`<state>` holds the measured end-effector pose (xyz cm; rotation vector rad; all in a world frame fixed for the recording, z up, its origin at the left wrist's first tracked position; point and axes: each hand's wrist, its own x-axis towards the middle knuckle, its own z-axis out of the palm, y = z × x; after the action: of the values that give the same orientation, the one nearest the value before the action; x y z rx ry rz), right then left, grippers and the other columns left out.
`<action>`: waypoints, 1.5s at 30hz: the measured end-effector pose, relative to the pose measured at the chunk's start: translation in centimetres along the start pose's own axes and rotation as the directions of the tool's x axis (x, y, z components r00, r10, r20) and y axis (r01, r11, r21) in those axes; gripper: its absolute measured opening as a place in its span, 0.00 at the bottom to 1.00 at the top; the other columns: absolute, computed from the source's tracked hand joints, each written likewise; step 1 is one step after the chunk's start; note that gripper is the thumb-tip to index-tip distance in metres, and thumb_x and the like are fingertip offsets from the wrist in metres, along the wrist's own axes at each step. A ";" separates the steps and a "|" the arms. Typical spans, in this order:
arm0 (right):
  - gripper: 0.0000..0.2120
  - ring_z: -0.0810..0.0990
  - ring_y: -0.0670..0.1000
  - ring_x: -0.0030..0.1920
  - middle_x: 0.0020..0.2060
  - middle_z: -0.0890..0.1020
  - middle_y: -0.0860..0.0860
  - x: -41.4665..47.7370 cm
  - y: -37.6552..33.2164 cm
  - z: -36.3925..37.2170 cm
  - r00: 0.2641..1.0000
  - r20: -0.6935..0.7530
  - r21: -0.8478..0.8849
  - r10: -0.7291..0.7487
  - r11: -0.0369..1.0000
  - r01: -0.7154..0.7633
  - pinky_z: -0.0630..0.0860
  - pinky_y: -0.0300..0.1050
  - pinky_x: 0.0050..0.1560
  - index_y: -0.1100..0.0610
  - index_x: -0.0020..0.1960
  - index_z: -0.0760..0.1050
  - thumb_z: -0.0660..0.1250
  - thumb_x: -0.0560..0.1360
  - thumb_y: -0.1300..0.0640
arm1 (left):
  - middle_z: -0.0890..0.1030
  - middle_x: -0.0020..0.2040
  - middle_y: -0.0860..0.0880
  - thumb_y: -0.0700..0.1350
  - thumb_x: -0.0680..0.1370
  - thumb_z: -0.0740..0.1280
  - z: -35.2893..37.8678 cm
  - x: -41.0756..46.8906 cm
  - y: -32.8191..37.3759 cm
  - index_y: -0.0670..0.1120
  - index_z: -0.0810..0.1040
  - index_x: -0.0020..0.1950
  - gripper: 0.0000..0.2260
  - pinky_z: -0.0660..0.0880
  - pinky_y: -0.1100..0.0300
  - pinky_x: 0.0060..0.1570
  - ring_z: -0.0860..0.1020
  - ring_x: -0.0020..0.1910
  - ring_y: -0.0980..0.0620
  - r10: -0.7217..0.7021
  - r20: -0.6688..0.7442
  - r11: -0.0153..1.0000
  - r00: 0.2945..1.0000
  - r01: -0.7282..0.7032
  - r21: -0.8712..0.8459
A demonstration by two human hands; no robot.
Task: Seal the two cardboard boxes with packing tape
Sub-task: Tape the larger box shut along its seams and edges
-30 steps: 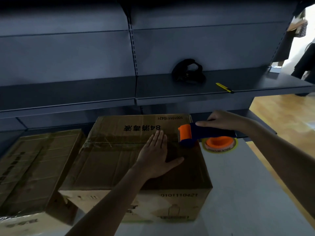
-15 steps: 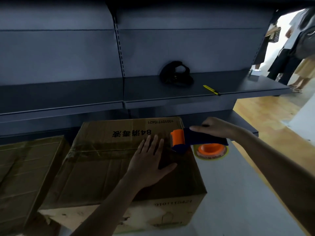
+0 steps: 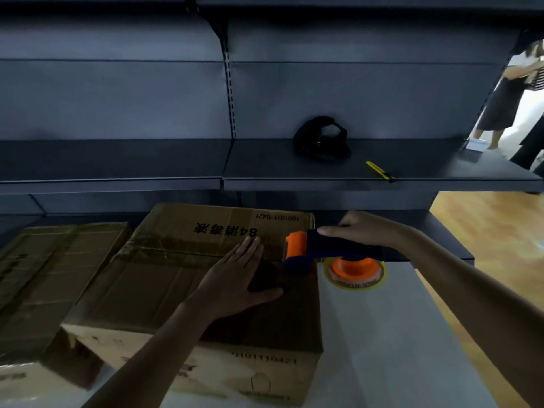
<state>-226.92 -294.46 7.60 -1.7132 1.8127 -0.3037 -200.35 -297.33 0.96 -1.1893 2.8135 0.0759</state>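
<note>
The step in hand looks like running tape along the centre seam (image 3: 182, 254) of the printed box (image 3: 147, 293), which sits on the pale worktop (image 3: 382, 348) with the second box (image 3: 53, 272) touching its left side. To do it well, the tape dispenser (image 3: 321, 248) should ride low with its orange roller pressed firmly on the cardboard, travel straight along the seam, and carry the strip over the edge onto the side wall before cutting. Otherwise the flaps may lift. The left hand (image 3: 235, 278) lies flat on the lid just beside the seam, fingers straight and together, thumb spread – a good brace, though it should stay clear of the roller's path. The right hand (image 3: 362, 231) is wrapped round the dispenser's dark handle, forefinger stretched along the top, forearm reaching in from the right. The dispenser's head rests at the lid's right edge, its roll overhanging the worktop. Whether tape is stuck down there I cannot tell.
</note>
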 end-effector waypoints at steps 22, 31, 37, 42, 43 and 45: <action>0.41 0.71 0.49 0.23 0.24 0.75 0.53 -4.1 7.0 -5.8 0.998 -0.041 -0.016 0.056 0.998 -0.056 0.66 0.36 0.25 0.62 0.34 0.77 0.60 0.57 0.21 | 0.33 0.71 0.62 0.75 0.66 0.45 -0.3 0.1 0.2 0.67 0.39 0.69 0.35 0.45 0.58 0.69 0.33 0.69 0.64 -0.037 0.024 0.988 0.999 0.040 -0.149; 0.26 0.65 0.42 0.16 0.16 0.68 0.45 -3.3 8.1 -2.8 0.996 -0.014 -0.174 0.087 0.981 -0.088 0.60 0.30 0.22 0.57 0.27 0.69 0.61 0.74 0.39 | 0.35 0.74 0.52 0.69 0.73 0.46 -2.2 1.0 4.5 0.49 0.45 0.77 0.39 0.40 0.60 0.66 0.32 0.67 0.60 -0.043 -0.010 0.999 0.999 0.042 -0.030; 0.27 0.65 0.42 0.18 0.20 0.70 0.46 -2.7 8.5 -2.1 0.995 -0.016 -0.212 0.097 0.972 -0.098 0.61 0.33 0.24 0.56 0.27 0.69 0.60 0.72 0.35 | 0.38 0.76 0.54 0.60 0.81 0.43 0.0 3.5 7.5 0.50 0.39 0.76 0.27 0.33 0.63 0.70 0.34 0.72 0.61 0.137 -0.021 0.985 0.990 -0.138 -0.106; 0.27 0.68 0.43 0.21 0.23 0.72 0.47 -1.9 7.9 -0.9 0.993 0.009 -0.251 0.121 0.961 -0.115 0.63 0.36 0.28 0.56 0.28 0.70 0.60 0.72 0.34 | 0.39 0.76 0.54 0.63 0.70 0.29 0.6 3.6 7.7 0.49 0.39 0.76 0.36 0.28 0.67 0.64 0.33 0.70 0.63 0.157 -0.061 0.985 0.986 -0.161 -0.063; 0.27 0.68 0.43 0.23 0.24 0.73 0.48 -1.7 7.7 -0.5 0.990 0.027 -0.256 0.135 0.959 -0.124 0.64 0.37 0.29 0.56 0.29 0.71 0.60 0.73 0.35 | 0.40 0.77 0.54 0.62 0.72 0.30 0.7 3.6 7.7 0.49 0.40 0.76 0.35 0.30 0.66 0.66 0.34 0.70 0.63 0.155 -0.065 0.984 0.986 -0.160 -0.074; 0.28 0.69 0.46 0.25 0.26 0.73 0.50 -1.1 7.2 0.1 0.987 0.049 -0.264 0.153 0.955 -0.135 0.64 0.39 0.31 0.57 0.30 0.71 0.60 0.72 0.34 | 0.40 0.77 0.53 0.61 0.76 0.33 0.7 3.6 7.9 0.48 0.40 0.76 0.31 0.32 0.64 0.69 0.35 0.71 0.63 0.151 -0.079 0.984 0.985 -0.157 -0.079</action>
<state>-232.84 -292.44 3.79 -1.7271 1.9833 0.0577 -208.42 -294.34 0.06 -1.0063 2.9903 0.1669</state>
